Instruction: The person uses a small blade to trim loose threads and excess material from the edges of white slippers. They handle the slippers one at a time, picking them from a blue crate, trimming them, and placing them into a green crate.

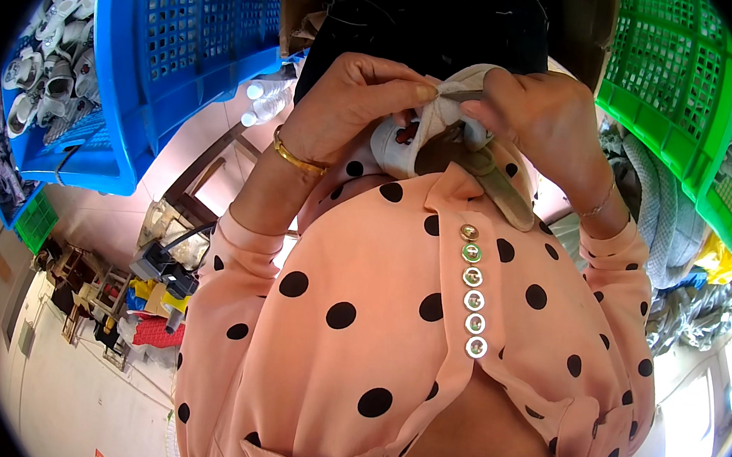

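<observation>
A small whitish shoe point(395, 148) with a dark and red decoration rests against my lap and belly, its tan sole point(508, 197) turned to the right. At its upper edge, my left hand point(355, 101) pinches the cream fabric rim between thumb and fingers. Opposite, my right hand point(546, 114) is closed close to the same rim. A thin grey, blade-like metal tool point(463, 95) shows between its thumb and fingers; most of it is hidden by the hand. The fingertips of both hands nearly meet at the rim.
On the left, a blue plastic crate point(183, 30) stands near a heap of small pale shoes point(53, 71). A green crate point(665, 89) is at the right, above bundled grey fabric point(672, 212). White spools point(266, 102) lie beyond my left forearm.
</observation>
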{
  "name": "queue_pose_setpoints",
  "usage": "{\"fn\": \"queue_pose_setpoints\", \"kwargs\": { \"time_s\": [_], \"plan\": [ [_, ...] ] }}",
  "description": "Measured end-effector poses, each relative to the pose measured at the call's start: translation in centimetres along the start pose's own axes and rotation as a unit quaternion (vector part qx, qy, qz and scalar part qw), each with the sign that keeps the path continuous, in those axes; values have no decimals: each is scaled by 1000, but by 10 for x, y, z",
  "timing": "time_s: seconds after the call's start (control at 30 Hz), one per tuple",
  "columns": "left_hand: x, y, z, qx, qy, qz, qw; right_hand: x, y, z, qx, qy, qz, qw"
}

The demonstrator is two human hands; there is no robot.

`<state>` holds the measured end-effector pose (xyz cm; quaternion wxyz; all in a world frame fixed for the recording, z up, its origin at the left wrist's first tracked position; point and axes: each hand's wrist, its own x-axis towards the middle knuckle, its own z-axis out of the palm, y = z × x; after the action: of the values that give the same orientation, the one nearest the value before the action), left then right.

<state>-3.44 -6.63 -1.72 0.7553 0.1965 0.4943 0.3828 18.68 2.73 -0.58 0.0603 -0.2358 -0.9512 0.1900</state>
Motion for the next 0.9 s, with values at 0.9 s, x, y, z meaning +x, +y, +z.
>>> {"fn": "queue_pose_setpoints", "kwargs": {
  "time_s": [0.9],
  "plan": [
    [3, -1, 5, -13, 64, -23, 998, -12, -11, 10, 2, 75, 134, 988]
  ]
}}
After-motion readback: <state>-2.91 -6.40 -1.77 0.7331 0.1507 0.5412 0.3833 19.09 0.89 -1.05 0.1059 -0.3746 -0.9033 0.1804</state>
